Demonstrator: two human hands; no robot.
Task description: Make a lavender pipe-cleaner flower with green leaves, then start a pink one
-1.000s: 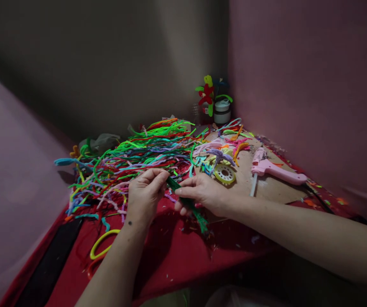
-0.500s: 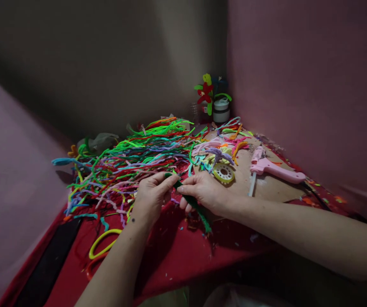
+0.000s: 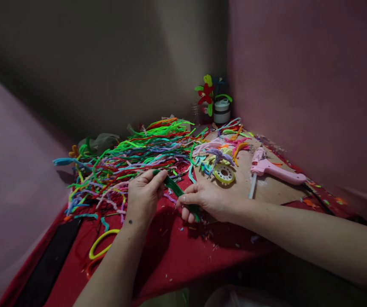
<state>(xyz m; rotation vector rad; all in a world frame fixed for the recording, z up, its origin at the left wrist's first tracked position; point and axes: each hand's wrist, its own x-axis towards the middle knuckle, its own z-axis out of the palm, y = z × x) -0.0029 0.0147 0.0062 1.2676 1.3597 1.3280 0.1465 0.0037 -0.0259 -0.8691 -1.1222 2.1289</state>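
Your left hand (image 3: pixel 144 192), reaching forward; right hand (image 3: pixel 206 199), angled inward: both pinching one green strip (image 3: pixel 173 186) (fuzzy, narrow, slanting).

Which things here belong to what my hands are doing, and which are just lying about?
In the job:
dark green strip, held by the left hand and the right hand
fuzzy stems, probably, being similar-looking

Untouched, apparently just lying about:
pink glue gun
yellow-edged roll
red flower
white container
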